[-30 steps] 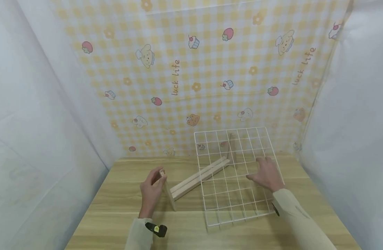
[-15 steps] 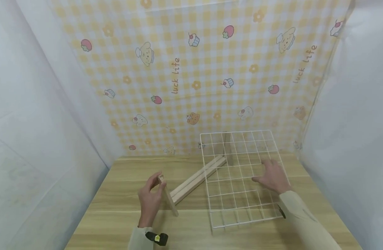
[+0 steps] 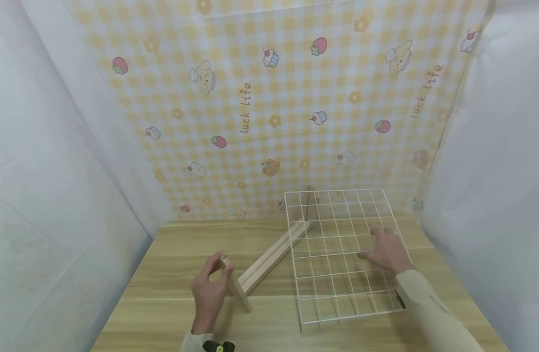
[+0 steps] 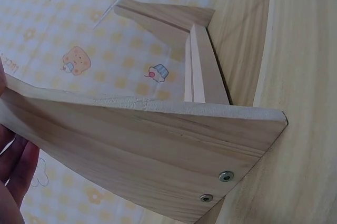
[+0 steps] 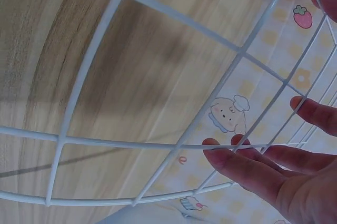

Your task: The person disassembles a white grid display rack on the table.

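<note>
In the head view, my left hand (image 3: 208,295) pinches the top end of an upright wooden end board (image 3: 238,289). Two parallel wooden rails (image 3: 274,256) run from it to a second end board (image 3: 310,208), partly behind the mesh. Two bolt heads (image 4: 226,176) show low on the near board in the left wrist view. My right hand (image 3: 386,252) holds a white wire grid panel (image 3: 353,317), tilted over the table to the right of the wooden stand. In the right wrist view, the fingertips (image 5: 216,150) curl about the thin wires.
A wood-grain table (image 3: 164,313) lies beneath everything. Behind it hangs a yellow checked cloth (image 3: 274,98) with cartoon prints. White sheets (image 3: 54,195) enclose the left and right sides.
The grid panel has moved right and slightly down with my right hand. My left hand has drawn the wooden stand a little toward me, and the far end board has shifted left.
</note>
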`<state>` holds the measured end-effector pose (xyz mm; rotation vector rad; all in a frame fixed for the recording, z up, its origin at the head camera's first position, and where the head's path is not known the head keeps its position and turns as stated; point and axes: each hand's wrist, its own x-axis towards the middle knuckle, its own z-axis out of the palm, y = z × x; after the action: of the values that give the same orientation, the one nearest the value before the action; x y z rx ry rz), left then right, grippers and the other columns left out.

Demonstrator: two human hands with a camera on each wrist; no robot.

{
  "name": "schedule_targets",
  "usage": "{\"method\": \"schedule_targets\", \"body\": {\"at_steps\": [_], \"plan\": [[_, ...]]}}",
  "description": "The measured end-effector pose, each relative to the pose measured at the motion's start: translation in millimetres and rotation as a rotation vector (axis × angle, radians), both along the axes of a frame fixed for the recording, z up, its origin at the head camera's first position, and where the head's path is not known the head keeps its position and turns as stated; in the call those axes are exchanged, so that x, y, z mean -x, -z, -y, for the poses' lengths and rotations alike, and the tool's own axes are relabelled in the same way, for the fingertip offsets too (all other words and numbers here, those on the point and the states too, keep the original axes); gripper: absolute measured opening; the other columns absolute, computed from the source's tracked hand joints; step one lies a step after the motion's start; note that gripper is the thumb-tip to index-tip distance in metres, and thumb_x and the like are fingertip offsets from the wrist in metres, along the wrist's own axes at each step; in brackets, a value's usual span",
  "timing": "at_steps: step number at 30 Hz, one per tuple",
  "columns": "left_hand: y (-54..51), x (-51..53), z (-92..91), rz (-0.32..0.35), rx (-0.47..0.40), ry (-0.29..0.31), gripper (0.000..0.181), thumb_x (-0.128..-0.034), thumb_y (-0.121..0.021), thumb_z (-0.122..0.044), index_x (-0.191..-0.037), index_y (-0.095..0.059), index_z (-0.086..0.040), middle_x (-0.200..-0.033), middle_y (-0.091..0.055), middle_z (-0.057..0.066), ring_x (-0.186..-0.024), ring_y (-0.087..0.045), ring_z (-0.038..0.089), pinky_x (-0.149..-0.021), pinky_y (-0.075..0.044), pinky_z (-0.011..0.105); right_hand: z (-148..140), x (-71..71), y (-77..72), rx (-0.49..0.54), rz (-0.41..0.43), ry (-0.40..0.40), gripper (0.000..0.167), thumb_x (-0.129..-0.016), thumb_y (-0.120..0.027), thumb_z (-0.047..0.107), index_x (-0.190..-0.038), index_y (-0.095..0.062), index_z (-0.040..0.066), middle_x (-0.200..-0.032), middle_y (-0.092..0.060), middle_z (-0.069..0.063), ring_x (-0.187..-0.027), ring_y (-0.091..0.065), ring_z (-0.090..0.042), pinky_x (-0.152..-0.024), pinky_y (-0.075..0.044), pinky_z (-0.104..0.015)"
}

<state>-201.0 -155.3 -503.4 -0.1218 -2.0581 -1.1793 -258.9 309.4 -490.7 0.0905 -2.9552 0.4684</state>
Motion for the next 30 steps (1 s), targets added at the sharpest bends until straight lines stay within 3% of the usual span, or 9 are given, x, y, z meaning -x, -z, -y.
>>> {"method": "schedule_targets", "body": {"at_steps": [4, 5, 7, 14, 21, 30], "plan": [[1.4, -4.5, 1.8, -0.057, 0.027, -0.006, 0.043, -0.0701, -0.088, -0.001, -0.111, -0.073, -0.006, -0.095, -0.079, 0.01, -0.08, -0.074, 0.018, -0.093, -0.052, 0.015, -4, -0.7, 2.9, -0.021, 0.019, -0.003, 0.091, -0.072, -0.082, 0.05, -0.133, -0.052, -0.011, -0.126, -0.053, -0.044, -0.11, -0.054, -0.062, -0.089, -0.049, -0.071], [1.1, -6.1, 2.0, -0.07, 0.031, -0.005, 0.043, -0.0693, -0.088, 0.0, -0.11, -0.073, -0.005, -0.094, -0.079, 0.011, -0.08, -0.074, 0.017, -0.092, -0.053, 0.014, -5, -1.1, 3.2, -0.026, 0.026, -0.004, 0.091, -0.072, -0.082, 0.051, -0.132, -0.052, -0.011, -0.125, -0.053, -0.044, -0.109, -0.054, -0.062, -0.088, -0.05, -0.07], [0.7, -9.3, 2.1, -0.096, 0.027, 0.002, 0.044, -0.0674, -0.088, 0.002, -0.108, -0.074, -0.005, -0.094, -0.079, 0.011, -0.078, -0.074, 0.018, -0.09, -0.046, 0.003, -7, -1.9, 3.8, -0.037, 0.037, -0.008, 0.091, -0.072, -0.081, 0.052, -0.131, -0.052, -0.012, -0.123, -0.054, -0.044, -0.107, -0.055, -0.061, -0.087, -0.051, -0.069], [0.4, -18.7, -1.8, -0.151, 0.035, -0.004, 0.048, -0.062, -0.091, 0.002, -0.107, -0.074, -0.005, -0.095, -0.079, 0.012, -0.077, -0.074, 0.026, -0.08, -0.054, 0.01, -13, -4.5, 2.4, -0.052, 0.074, -0.019, 0.091, -0.072, -0.081, 0.052, -0.128, -0.052, -0.014, -0.117, -0.056, -0.042, -0.099, -0.058, -0.056, -0.081, -0.054, -0.066], [1.7, -29.0, -7.6, -0.126, 0.027, -0.001, 0.048, -0.0627, -0.091, -0.001, -0.107, -0.072, -0.007, -0.096, -0.078, 0.008, -0.084, -0.07, 0.009, -0.076, -0.056, 0.012, -14, -6.2, 4.4, -0.04, 0.112, -0.012, 0.09, -0.073, -0.082, 0.047, -0.129, -0.051, -0.016, -0.12, -0.054, -0.044, -0.1, -0.058, -0.056, -0.082, -0.054, -0.066], [3.5, -41.2, -14.1, -0.093, 0.034, -0.026, 0.042, -0.0661, -0.09, -0.003, -0.104, -0.07, -0.003, -0.095, -0.077, 0.01, -0.083, -0.064, 0.004, -0.077, -0.052, 0.011, -12, -4.0, 10.3, -0.042, 0.129, -0.005, 0.091, -0.073, -0.081, 0.047, -0.13, -0.05, -0.017, -0.121, -0.052, -0.046, -0.103, -0.056, -0.057, -0.082, -0.053, -0.067]]}}
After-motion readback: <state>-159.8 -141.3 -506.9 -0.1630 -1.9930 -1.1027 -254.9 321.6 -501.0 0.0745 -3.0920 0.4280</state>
